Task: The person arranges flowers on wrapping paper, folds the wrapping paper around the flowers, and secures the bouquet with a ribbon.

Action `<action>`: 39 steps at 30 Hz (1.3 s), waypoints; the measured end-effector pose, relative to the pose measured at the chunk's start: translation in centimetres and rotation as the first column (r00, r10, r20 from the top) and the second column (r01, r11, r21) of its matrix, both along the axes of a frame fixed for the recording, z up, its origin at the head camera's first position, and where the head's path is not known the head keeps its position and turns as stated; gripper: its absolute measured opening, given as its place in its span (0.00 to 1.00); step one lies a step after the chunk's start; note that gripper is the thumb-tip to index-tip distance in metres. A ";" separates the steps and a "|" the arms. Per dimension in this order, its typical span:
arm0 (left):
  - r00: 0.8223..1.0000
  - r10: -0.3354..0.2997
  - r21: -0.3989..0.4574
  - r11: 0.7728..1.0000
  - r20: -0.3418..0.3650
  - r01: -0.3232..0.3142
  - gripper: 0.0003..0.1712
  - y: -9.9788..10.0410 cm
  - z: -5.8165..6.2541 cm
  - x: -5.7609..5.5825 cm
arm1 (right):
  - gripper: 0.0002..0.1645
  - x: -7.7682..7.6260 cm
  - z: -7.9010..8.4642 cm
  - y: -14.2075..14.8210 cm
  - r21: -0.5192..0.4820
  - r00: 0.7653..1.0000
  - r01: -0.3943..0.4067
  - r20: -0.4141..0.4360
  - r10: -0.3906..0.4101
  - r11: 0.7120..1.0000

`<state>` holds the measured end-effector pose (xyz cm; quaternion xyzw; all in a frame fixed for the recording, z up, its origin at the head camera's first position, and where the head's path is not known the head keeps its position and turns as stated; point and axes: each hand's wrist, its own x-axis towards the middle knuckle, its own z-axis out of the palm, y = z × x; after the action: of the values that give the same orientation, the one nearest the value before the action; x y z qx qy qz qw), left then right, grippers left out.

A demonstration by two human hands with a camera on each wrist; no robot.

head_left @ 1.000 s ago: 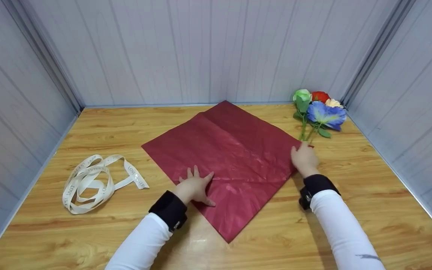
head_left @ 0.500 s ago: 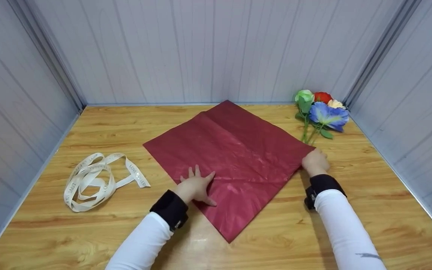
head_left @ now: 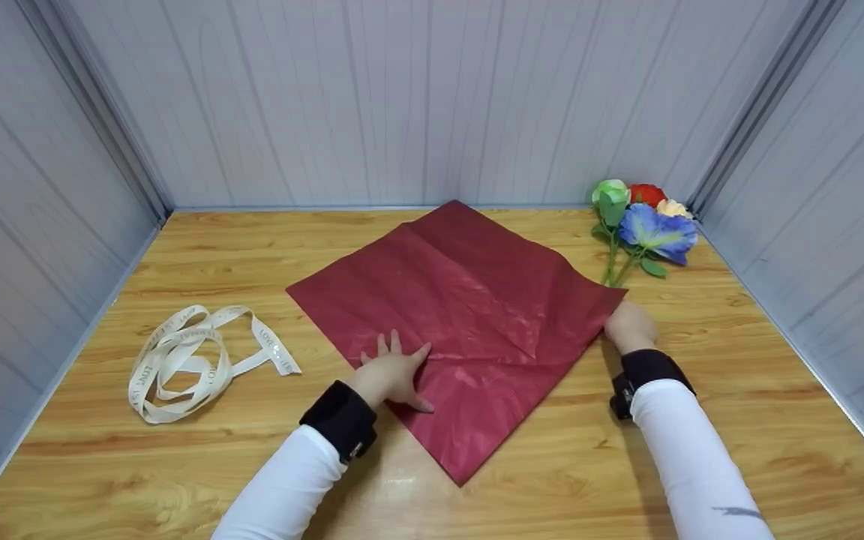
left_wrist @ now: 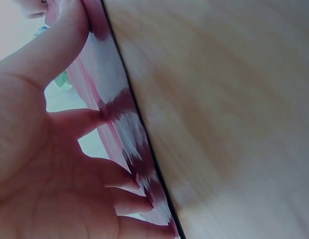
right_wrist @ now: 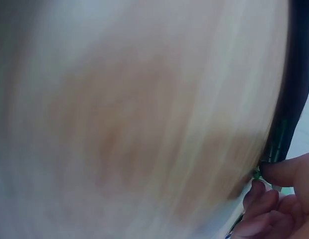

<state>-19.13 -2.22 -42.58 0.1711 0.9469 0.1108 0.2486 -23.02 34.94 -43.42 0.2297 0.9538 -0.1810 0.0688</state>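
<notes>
A dark red square of wrapping paper (head_left: 432, 285) lies with one corner toward the person in the head view. My left hand (head_left: 393, 375) rests on its lower left edge, fingers spread; the left wrist view has those fingertips (left_wrist: 144, 203) on the paper's surface. At the right corner, my right hand (head_left: 631, 326) grips the sheet, and that corner is slightly raised. Seen from the right wrist, the thumb (right_wrist: 281, 173) meets the paper's dark edge above curled fingers (right_wrist: 259, 201). In the head view the paper hides the right fingertips.
Artificial flowers stand out at the back right: a blue one (head_left: 657, 232), a green one (head_left: 610, 190), a red one (head_left: 646, 195) and a cream one (head_left: 673, 208). Their stems (head_left: 612, 262) reach the paper's right corner. A loosely coiled cream printed ribbon (head_left: 177, 367) lies left. Panel walls (head_left: 432, 105) enclose the wooden table (head_left: 747, 420).
My right hand has moved right from the stem ends to the paper's right corner, which has lifted and creased a little. The left hand stays on the sheet.
</notes>
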 end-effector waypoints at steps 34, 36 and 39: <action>1.000 0.013 0.018 1.000 0.009 -0.013 0.59 0.1 -0.1 0.1 | 0.20 -0.2 -0.2 -1.6 0.004 0.968 -0.050 -0.247 0.049 0.999; 1.000 0.010 0.020 1.000 0.006 -0.010 0.59 0.1 -0.1 0.1 | 0.19 -0.2 -0.3 -1.9 -0.014 0.952 -0.038 -0.304 0.032 0.999; 1.000 0.005 0.019 1.000 0.001 -0.005 0.59 0.1 -0.1 0.0 | 0.19 -0.4 -0.3 -2.4 -0.056 0.918 -0.025 -0.397 0.001 0.998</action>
<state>-19.13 -2.13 -42.67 0.1712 0.9461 0.1204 0.2471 -23.37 32.57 -43.73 0.1799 0.9436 -0.2519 -0.1178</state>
